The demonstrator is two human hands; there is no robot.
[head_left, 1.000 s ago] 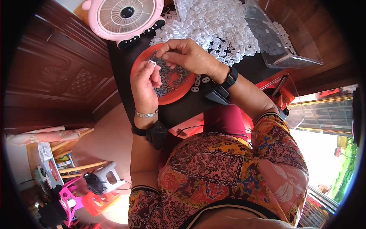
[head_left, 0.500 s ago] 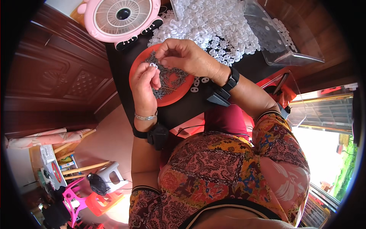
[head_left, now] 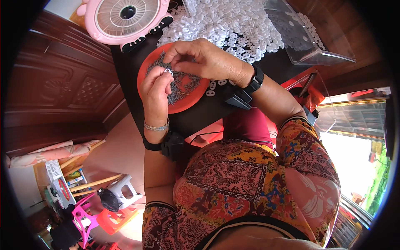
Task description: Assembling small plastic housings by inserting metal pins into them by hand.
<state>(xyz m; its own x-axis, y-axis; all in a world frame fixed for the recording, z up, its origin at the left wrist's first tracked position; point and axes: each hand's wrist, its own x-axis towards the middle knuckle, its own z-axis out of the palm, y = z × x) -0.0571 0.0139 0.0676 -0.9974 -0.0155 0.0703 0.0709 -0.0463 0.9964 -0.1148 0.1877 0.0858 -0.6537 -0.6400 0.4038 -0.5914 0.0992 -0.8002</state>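
My left hand (head_left: 156,93) pinches a small white plastic piece with two holes (head_left: 168,71) between thumb and fingertips, over the near left part of a round orange-red plate (head_left: 193,100). Small grey screw-like pieces (head_left: 180,92) lie heaped in that plate. Just above the white piece, my right hand (head_left: 204,60) is curled, its thumb and fingers bent toward the left hand. Whatever its fingertips hold, if anything, is too small to make out. Behind the plate spreads a big pile of similar white two-holed pieces (head_left: 225,18).
A pink fan (head_left: 125,21) stands at the back left of the dark table (head_left: 183,124). At the back right lies a clear plastic bin (head_left: 329,58) with white pieces inside. A few loose white pieces (head_left: 211,86) lie beside the plate. Stools (head_left: 118,218) stand at the lower left.
The view has shifted slightly, so the table and fan appear a bit further left and up. Both hands keep nearly the same pose, the white piece still in the left.
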